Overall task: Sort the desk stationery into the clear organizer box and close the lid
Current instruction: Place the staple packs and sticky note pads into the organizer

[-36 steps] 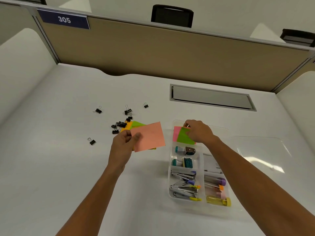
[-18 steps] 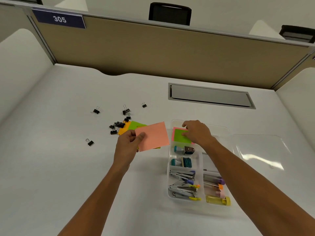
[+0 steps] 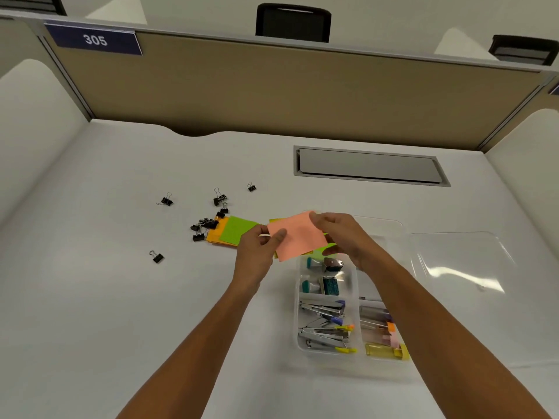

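— Stationery first: how much of it is in the organizer box (image 3: 298, 347) by now?

— A fair share, I judge. Staplers (image 3: 323, 325) fill the near left compartment, stamps (image 3: 325, 275) the ones beyond, and tubes (image 3: 382, 340) lie on the right side. The box sits on the desk (image 3: 90, 297) under my right forearm.

— And your hands?

— My left hand (image 3: 257, 252) pinches the pink sticky note (image 3: 298, 235) at its left edge, thumb on top. My right hand (image 3: 344, 237) grips its far right corner, fingers curled. The note hangs above the box's far end, a green sheet (image 3: 325, 251) showing beneath it; whether that one already lies in the box, I cannot tell.

— What is left?

— More notes (image 3: 233, 232), orange and green, lie on the desk just left of my hands, and binder clips (image 3: 205, 225) are scattered beside and beyond them. The lid (image 3: 459, 261) lies flat to the right of the box, not yet on.
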Demonstrator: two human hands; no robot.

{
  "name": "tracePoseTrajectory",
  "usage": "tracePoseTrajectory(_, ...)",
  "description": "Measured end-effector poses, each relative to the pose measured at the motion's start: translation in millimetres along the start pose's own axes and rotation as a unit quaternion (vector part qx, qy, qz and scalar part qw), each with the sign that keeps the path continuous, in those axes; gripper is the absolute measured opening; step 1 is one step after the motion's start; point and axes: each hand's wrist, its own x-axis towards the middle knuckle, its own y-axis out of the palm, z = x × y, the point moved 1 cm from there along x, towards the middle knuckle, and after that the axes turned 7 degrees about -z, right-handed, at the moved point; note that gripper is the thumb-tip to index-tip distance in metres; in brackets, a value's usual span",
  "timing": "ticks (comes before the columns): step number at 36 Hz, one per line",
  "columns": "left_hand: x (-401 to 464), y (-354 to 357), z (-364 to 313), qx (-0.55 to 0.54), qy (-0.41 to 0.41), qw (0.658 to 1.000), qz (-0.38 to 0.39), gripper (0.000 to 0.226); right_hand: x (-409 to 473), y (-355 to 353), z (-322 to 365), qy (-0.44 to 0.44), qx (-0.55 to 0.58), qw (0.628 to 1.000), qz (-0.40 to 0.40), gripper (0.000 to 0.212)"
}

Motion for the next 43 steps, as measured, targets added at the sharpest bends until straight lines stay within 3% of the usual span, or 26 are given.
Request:
tracePoseTrajectory(6,8,11,3,0.011,0.009,0.999,0.035,0.021,-3,-5,-10,-0.003,0.012,0.999,-0.052,0.019)
tracePoseTrajectory(12,24,1,14,0.03,0.015,0.999,0.021,0.019,4,-16,-20,0.011,0.056,0.99,-0.125,0.023)
tracePoseTrajectory(17,38,-15,30,0.134,0.069,0.988,-0.016,0.015,9,-24,-27,0.041,0.052,0.981,-0.183,0.027)
tracePoseTrajectory(20,47,-23,42,0.215,0.093,0.972,-0.012,0.02,12,-28,-30,0.042,0.052,0.975,-0.21,0.029)
tracePoseTrajectory(26,55,-37,61,0.383,0.143,0.912,-0.043,0.043,15,-29,-41,0.026,-0.051,0.969,-0.24,0.037)
tracePoseTrajectory(33,54,-44,70,0.468,0.134,0.872,-0.046,0.054,17,-23,-40,0.001,-0.16,0.965,-0.207,0.039)
tracePoseTrajectory(39,55,-49,76,0.506,0.122,0.854,-0.006,0.065,20,-17,-39,-0.018,-0.202,0.961,-0.189,0.064)
tracePoseTrajectory(43,51,-52,77,0.514,0.131,0.848,0.009,0.066,18,-8,-36,-0.054,-0.238,0.943,-0.227,0.081)
